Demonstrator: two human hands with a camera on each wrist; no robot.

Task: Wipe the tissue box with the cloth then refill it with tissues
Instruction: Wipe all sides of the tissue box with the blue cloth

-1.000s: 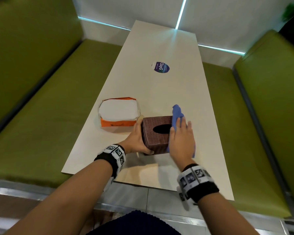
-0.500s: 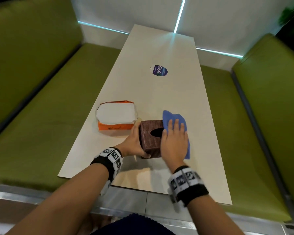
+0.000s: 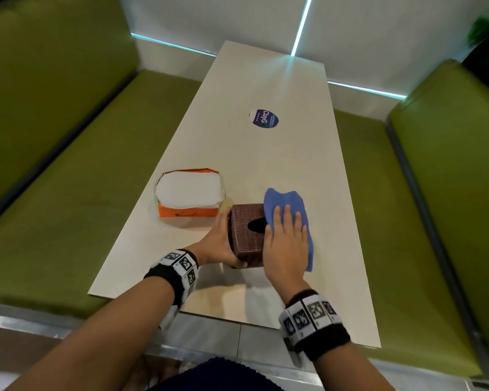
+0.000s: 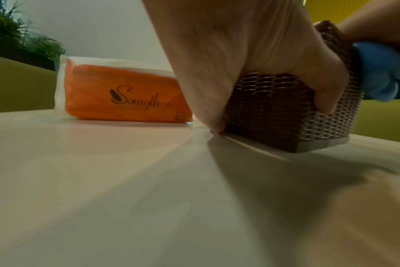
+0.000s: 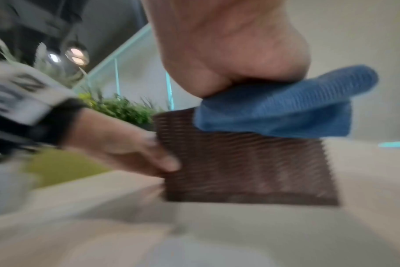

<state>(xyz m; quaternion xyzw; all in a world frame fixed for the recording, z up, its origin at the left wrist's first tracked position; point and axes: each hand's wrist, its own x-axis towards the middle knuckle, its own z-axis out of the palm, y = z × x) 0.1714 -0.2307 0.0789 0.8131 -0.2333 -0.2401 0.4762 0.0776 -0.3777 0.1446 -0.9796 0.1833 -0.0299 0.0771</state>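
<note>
your right hand lies flat, fingers straight, pressing the blue microfibre cloth on the right half of the brown woven tissue box. left hand grips its left wall. unwiped top lies leftward, past the slot. orange tissue pack just beyond-left; tabletop open ahead.

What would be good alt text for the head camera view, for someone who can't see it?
A right hand presses a blue cloth flat onto a brown woven tissue box while the left hand grips the box's side on a pale table. An opened orange tissue pack lies left of it, between green benches.
</note>
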